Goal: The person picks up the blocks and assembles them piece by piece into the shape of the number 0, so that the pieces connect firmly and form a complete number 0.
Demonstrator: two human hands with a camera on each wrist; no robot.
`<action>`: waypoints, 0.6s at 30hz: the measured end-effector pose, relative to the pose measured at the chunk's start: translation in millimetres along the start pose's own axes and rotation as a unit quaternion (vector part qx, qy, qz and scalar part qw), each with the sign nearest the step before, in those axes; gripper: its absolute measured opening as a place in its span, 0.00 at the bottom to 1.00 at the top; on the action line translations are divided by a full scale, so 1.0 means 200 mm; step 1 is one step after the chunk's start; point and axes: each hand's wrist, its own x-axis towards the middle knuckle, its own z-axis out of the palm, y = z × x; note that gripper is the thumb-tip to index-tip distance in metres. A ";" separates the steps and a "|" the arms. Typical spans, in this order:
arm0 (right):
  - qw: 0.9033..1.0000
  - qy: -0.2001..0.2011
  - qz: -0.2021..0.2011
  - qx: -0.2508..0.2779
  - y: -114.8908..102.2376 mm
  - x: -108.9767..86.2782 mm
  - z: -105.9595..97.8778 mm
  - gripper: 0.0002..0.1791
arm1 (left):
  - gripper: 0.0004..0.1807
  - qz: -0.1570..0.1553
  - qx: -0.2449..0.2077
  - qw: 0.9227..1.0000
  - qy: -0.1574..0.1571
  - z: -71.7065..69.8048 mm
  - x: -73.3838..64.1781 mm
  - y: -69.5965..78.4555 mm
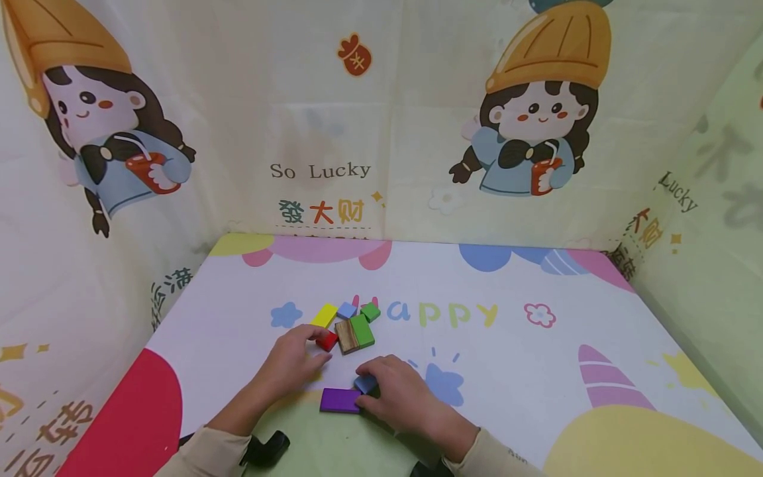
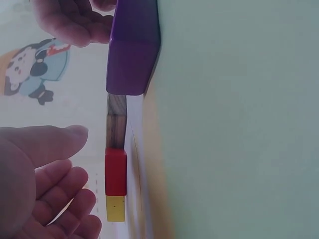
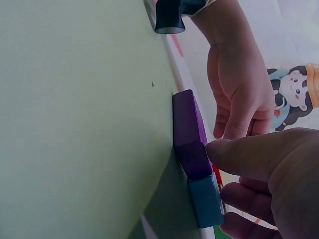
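Observation:
My left hand (image 1: pixel 292 358) hovers beside the cluster of blocks, its index fingertip overlapping the red block (image 1: pixel 326 341) in the head view. In the left wrist view its thumb and loosely bent fingers have nothing between them, with the red block (image 2: pixel 115 172) off to one side. Thumb and fingers of my right hand (image 1: pixel 401 392) hold a small blue block (image 1: pixel 365 383) between them. That block (image 3: pixel 206 201) sits against the end of a flat purple block (image 1: pixel 340 400), and the right thumb reaches the purple block's corner (image 3: pixel 197 159).
Behind the hands lie a yellow block (image 1: pixel 324 315), a wood-grain block (image 1: pixel 346 336), a green rectangular block (image 1: pixel 362 330), a small green block (image 1: pixel 370 312) and another blue block (image 1: pixel 347 310). A printed mat (image 1: pixel 507 364) covers the table, with printed cloth walls (image 1: pixel 417 132) around it.

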 end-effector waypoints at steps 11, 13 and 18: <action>1.000 0.003 0.001 -0.003 0.01 0.00 0.00 0.21 | 0.22 -0.002 0.011 1.000 0.012 0.01 0.03 0.00; 1.000 0.003 0.001 -0.003 0.01 0.00 0.01 0.21 | 0.22 -0.004 0.016 1.000 0.014 0.02 0.03 0.00; 1.000 0.005 0.002 -0.003 0.01 0.00 0.01 0.21 | 0.23 -0.003 0.025 0.999 0.026 0.03 0.04 0.01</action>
